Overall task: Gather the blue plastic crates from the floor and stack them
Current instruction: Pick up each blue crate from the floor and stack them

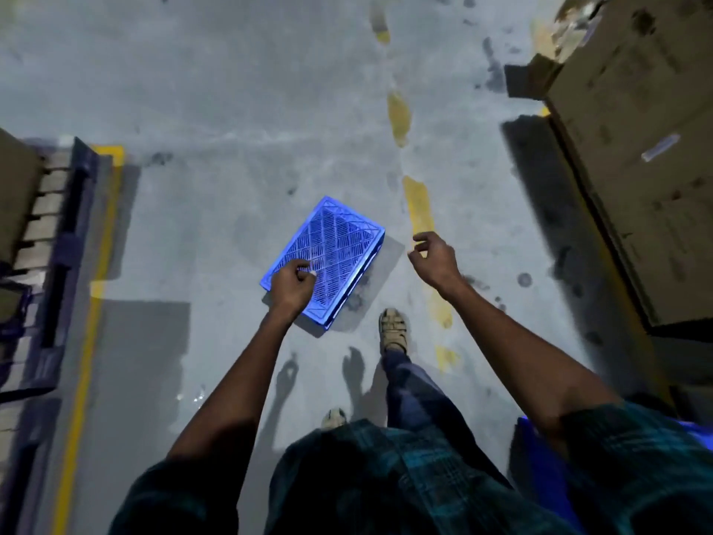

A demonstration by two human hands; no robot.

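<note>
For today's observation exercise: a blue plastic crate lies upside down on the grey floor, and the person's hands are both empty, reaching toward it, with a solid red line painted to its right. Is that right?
Not quite. The line to the right of the blue crate is yellow and worn into patches, not solid red, as the head view shows. The rest holds: left hand and right hand are empty.

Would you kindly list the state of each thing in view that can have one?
Blue plastic lattice crate: upside down on the grey floor, unstacked.
Left hand: empty, fingers curled above the crate.
Right hand: empty, loosely open beside it.
Brown cardboard boxes: piled at right, one flap open.
</note>
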